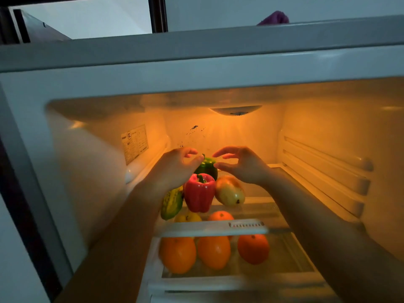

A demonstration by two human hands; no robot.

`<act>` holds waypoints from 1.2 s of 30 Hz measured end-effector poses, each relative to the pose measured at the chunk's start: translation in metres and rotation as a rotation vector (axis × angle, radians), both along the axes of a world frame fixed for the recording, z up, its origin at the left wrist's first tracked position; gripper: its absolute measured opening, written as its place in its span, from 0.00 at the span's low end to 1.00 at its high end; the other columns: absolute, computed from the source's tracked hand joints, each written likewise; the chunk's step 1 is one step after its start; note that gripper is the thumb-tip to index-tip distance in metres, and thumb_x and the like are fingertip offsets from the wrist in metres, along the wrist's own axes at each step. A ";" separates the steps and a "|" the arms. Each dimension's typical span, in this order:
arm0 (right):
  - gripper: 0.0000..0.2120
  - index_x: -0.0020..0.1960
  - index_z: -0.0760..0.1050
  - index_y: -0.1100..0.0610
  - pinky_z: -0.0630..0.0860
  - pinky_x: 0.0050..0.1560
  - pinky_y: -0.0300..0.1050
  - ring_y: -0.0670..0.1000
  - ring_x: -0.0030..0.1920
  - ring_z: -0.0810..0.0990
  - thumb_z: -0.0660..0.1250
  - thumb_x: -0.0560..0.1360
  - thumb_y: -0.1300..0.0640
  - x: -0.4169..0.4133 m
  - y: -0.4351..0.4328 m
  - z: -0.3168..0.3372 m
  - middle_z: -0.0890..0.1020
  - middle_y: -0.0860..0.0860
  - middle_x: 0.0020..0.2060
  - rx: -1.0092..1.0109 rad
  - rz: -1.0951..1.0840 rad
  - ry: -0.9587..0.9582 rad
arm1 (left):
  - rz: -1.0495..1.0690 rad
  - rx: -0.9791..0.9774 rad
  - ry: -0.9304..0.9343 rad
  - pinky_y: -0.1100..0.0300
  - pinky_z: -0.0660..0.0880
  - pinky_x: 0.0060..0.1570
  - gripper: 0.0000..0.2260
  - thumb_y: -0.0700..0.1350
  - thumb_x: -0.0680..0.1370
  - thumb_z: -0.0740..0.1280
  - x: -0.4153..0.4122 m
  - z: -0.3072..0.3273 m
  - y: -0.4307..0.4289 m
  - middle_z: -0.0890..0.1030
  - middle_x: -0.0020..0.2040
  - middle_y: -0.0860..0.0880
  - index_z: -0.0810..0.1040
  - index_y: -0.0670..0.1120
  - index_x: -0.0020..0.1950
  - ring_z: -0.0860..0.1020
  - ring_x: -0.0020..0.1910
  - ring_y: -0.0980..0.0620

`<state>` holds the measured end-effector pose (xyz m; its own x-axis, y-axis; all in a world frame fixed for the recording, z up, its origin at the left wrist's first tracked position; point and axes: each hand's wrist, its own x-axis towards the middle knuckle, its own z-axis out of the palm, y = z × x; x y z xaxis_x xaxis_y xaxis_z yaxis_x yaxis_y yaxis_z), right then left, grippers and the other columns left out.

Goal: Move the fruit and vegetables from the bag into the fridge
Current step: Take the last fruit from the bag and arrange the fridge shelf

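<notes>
Left hand (175, 167) and right hand (242, 165) flank green pepper (206, 167); fingers (227, 149) loosely spread, holding nothing; placing step, seemingly; next: fetch more from bag.

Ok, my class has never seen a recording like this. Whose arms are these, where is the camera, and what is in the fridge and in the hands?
No machine here: a person wears a wide camera on the head, so you look down along their own arms into an open, lit fridge. The left hand and right hand hover with loosely curved fingers either side of a green pepper at the back; neither grips it. In front of it lie a red pepper, a yellow-red fruit and a green-yellow vegetable. Lower down, nearer the camera, sit three oranges, with another orange and a yellow fruit behind them.
</notes>
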<state>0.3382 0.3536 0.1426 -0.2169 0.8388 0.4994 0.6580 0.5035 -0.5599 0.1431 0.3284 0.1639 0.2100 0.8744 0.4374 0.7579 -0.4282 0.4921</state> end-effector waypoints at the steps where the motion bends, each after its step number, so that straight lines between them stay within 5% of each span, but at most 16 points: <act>1: 0.11 0.55 0.76 0.46 0.68 0.51 0.39 0.44 0.58 0.74 0.68 0.73 0.49 0.001 -0.008 -0.002 0.78 0.45 0.59 0.034 -0.033 -0.021 | -0.012 0.022 0.019 0.61 0.66 0.52 0.17 0.57 0.78 0.60 0.000 0.001 -0.007 0.76 0.64 0.51 0.73 0.52 0.64 0.73 0.60 0.52; 4: 0.14 0.58 0.75 0.47 0.66 0.48 0.33 0.40 0.54 0.71 0.68 0.73 0.49 0.004 -0.037 -0.011 0.77 0.44 0.60 0.144 -0.150 -0.064 | -0.054 0.100 0.042 0.62 0.64 0.52 0.17 0.55 0.77 0.61 -0.004 -0.002 -0.032 0.75 0.65 0.52 0.73 0.52 0.64 0.73 0.61 0.52; 11: 0.19 0.61 0.75 0.52 0.69 0.55 0.37 0.42 0.56 0.74 0.69 0.72 0.49 0.010 -0.131 -0.067 0.78 0.47 0.57 0.225 -0.216 -0.061 | -0.179 0.169 0.001 0.70 0.64 0.45 0.17 0.57 0.76 0.62 -0.020 -0.034 -0.091 0.74 0.62 0.56 0.71 0.57 0.64 0.70 0.57 0.58; 14: 0.20 0.60 0.75 0.51 0.68 0.53 0.29 0.40 0.54 0.74 0.68 0.70 0.46 0.007 -0.173 -0.095 0.78 0.45 0.54 0.206 -0.243 -0.034 | -0.283 0.167 -0.005 0.76 0.62 0.48 0.16 0.56 0.76 0.62 -0.022 -0.057 -0.112 0.72 0.58 0.60 0.72 0.58 0.63 0.68 0.54 0.63; 19: 0.23 0.61 0.74 0.51 0.67 0.57 0.29 0.38 0.57 0.73 0.63 0.71 0.42 0.001 -0.239 -0.151 0.77 0.43 0.56 0.046 -0.319 -0.050 | -0.408 0.108 0.008 0.63 0.69 0.54 0.21 0.64 0.70 0.60 -0.019 -0.113 -0.138 0.75 0.58 0.60 0.74 0.58 0.59 0.73 0.56 0.61; 23: 0.23 0.65 0.72 0.53 0.63 0.59 0.27 0.45 0.60 0.73 0.67 0.73 0.46 -0.002 -0.295 -0.191 0.75 0.47 0.61 -0.147 -0.394 -0.126 | -0.480 -0.044 0.043 0.63 0.68 0.56 0.20 0.62 0.73 0.62 -0.011 -0.172 -0.171 0.73 0.62 0.59 0.72 0.57 0.63 0.72 0.60 0.59; 27: 0.25 0.69 0.64 0.42 0.71 0.61 0.39 0.41 0.59 0.72 0.65 0.73 0.42 -0.005 -0.353 -0.212 0.69 0.39 0.65 -0.373 -0.469 -0.150 | -0.502 -0.185 0.114 0.62 0.66 0.58 0.21 0.59 0.75 0.61 -0.004 -0.209 -0.212 0.69 0.66 0.59 0.68 0.58 0.67 0.68 0.63 0.59; 33: 0.24 0.69 0.64 0.44 0.59 0.51 0.17 0.35 0.58 0.65 0.64 0.74 0.44 0.021 -0.436 -0.213 0.65 0.34 0.59 -0.375 -0.510 -0.146 | -0.534 -0.211 0.135 0.63 0.65 0.62 0.21 0.60 0.75 0.60 0.030 -0.221 -0.273 0.67 0.69 0.58 0.68 0.57 0.68 0.65 0.67 0.59; 36: 0.25 0.69 0.64 0.43 0.52 0.54 0.15 0.34 0.62 0.63 0.64 0.74 0.43 0.043 -0.489 -0.219 0.63 0.33 0.60 -0.357 -0.519 -0.141 | -0.556 -0.206 0.120 0.66 0.62 0.58 0.21 0.60 0.76 0.60 0.057 -0.224 -0.323 0.65 0.65 0.64 0.67 0.59 0.68 0.63 0.64 0.64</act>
